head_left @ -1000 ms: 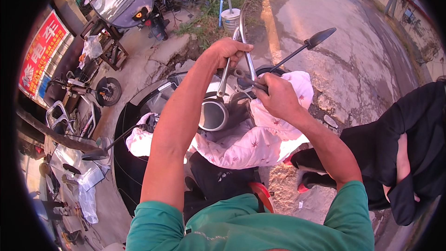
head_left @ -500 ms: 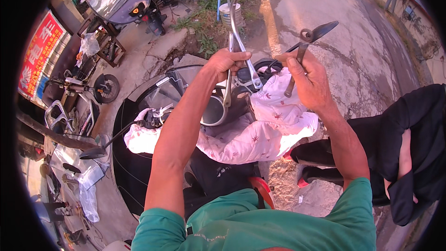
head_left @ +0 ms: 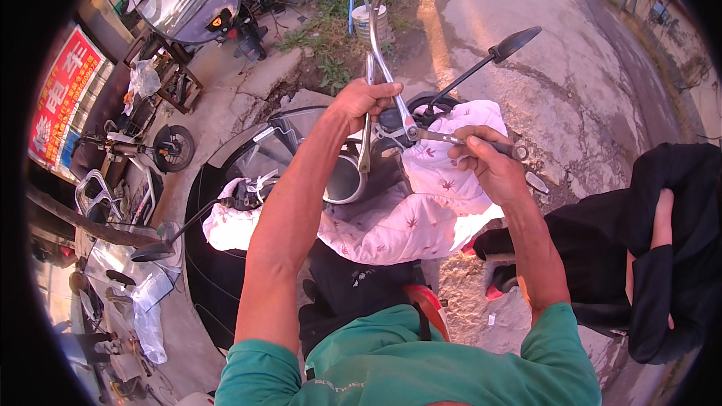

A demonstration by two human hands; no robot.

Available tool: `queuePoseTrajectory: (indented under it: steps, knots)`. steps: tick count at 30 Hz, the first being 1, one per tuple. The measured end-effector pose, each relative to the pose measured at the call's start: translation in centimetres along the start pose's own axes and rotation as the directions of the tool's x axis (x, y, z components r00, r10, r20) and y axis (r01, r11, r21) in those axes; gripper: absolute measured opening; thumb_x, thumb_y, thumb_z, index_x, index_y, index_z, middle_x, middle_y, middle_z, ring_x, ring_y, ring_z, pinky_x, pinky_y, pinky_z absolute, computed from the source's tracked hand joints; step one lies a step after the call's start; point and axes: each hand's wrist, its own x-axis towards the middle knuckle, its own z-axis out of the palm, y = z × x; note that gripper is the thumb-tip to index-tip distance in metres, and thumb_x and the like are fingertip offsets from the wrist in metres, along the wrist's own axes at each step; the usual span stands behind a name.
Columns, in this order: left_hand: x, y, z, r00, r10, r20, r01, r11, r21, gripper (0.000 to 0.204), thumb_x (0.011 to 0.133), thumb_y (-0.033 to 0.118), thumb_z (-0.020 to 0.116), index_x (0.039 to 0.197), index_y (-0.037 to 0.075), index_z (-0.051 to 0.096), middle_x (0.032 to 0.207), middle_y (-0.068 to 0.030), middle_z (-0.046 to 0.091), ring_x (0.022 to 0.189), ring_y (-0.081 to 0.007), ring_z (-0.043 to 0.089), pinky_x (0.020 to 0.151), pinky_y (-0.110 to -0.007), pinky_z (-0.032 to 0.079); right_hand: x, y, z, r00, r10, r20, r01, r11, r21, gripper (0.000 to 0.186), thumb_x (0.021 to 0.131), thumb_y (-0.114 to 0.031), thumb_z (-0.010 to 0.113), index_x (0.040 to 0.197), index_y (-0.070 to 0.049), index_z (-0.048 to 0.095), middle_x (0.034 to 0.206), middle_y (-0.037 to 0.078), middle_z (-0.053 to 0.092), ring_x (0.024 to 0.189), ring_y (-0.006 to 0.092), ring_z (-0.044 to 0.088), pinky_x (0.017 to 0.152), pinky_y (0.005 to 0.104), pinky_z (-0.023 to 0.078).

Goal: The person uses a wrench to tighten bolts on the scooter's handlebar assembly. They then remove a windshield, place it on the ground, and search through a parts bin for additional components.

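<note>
My left hand (head_left: 361, 104) is closed around a silver metal tube frame (head_left: 383, 68) with flattened ends, held up over the front of a scooter. My right hand (head_left: 492, 169) grips a dark spanner (head_left: 444, 137), its thumb and fingers wrapped round the shank. One end of the spanner meets the bolt at the lower end of the frame's right tube; whether it sits fully on the bolt cannot be made out. The ring end sticks out to the right of my hand. Beneath both hands a pink quilted cover (head_left: 391, 229) drapes the handlebar area.
A mirror on a stalk (head_left: 515, 45) rises beyond my right hand; another mirror (head_left: 153, 250) juts out at left. At right stands a person in black (head_left: 669, 233) with folded arms. A white bucket (head_left: 371, 22), a small bike (head_left: 135, 146) and a red sign (head_left: 68, 98) lie farther off.
My right hand has lowered and the spanner has swung from upright to nearly level, its left end now at the frame's bolt. My left hand keeps its hold on the tube frame.
</note>
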Motion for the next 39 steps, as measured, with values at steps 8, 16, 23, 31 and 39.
queuePoseTrajectory:
  steps: [8, 16, 23, 31, 39]
  knots:
    - [-0.1, 0.0, 0.2, 1.0, -0.011, -0.013, 0.011, 1.0, 0.014, 0.025, 0.087, 0.024, 0.075, 0.07, 0.014, 0.059, 0.057, 0.0068, 0.044, 0.046, -0.0059, 0.033, 0.046, -0.027, 0.024, 2.2, 0.9, -3.4, 0.964, 0.264, 0.033, -0.265, 0.94, 0.217, 0.028, 0.099, -0.02, 0.057, 0.121, -0.003, 0.06, 0.105, 0.011, 0.07, 0.084, 0.0167, 0.07, 0.068, 0.0271, 0.055]
    - [-0.2, 0.0, 0.3, 0.999, -0.032, -0.039, 0.032, 0.999, 0.0, 0.028, 0.087, 0.028, 0.076, 0.07, 0.015, 0.057, 0.058, 0.007, 0.044, 0.047, -0.0045, 0.031, 0.046, -0.025, 0.023, -0.5, 2.1, 0.2, 0.978, 0.085, -0.189, -0.072, 0.995, 0.076, 0.024, 0.101, -0.018, 0.052, 0.118, -0.002, 0.061, 0.103, 0.012, 0.071, 0.079, 0.0155, 0.069, 0.064, 0.0257, 0.054]
    - [0.3, -0.2, 0.0, 1.0, 0.002, -0.004, -0.002, 1.0, 0.003, 0.028, 0.084, 0.026, 0.077, 0.068, 0.016, 0.057, 0.056, 0.0074, 0.043, 0.045, -0.0053, 0.032, 0.043, -0.027, 0.025, -2.8, 5.7, 8.8, 0.808, -0.438, 0.394, 0.573, 0.432, -0.696, 0.037, 0.081, 0.006, 0.064, 0.117, -0.004, 0.063, 0.095, 0.014, 0.058, 0.077, 0.0276, 0.063, 0.067, 0.037, 0.052]
    - [-0.3, -0.2, 0.3, 0.999, -0.031, -0.038, 0.031, 1.0, -0.001, 0.026, 0.087, 0.026, 0.076, 0.073, 0.015, 0.057, 0.057, 0.0084, 0.043, 0.046, -0.0036, 0.029, 0.045, -0.024, 0.023, -2.2, 4.4, 11.3, 0.966, -0.187, 0.18, 0.247, 0.874, -0.418, 0.031, 0.094, -0.004, 0.061, 0.124, 0.003, 0.062, 0.11, 0.011, 0.068, 0.092, 0.013, 0.067, 0.08, 0.0282, 0.055]
    - [0.1, -0.3, 0.2, 0.999, -0.04, -0.024, 0.04, 0.999, -0.013, 0.022, 0.088, 0.026, 0.075, 0.077, 0.014, 0.06, 0.058, 0.0095, 0.044, 0.046, -0.0023, 0.03, 0.043, -0.022, 0.023, -1.4, 5.9, 10.9, 0.998, -0.046, -0.036, 0.043, 0.996, -0.082, 0.018, 0.094, -0.004, 0.063, 0.111, 0.002, 0.063, 0.104, 0.012, 0.07, 0.087, 0.0125, 0.067, 0.072, 0.023, 0.054]
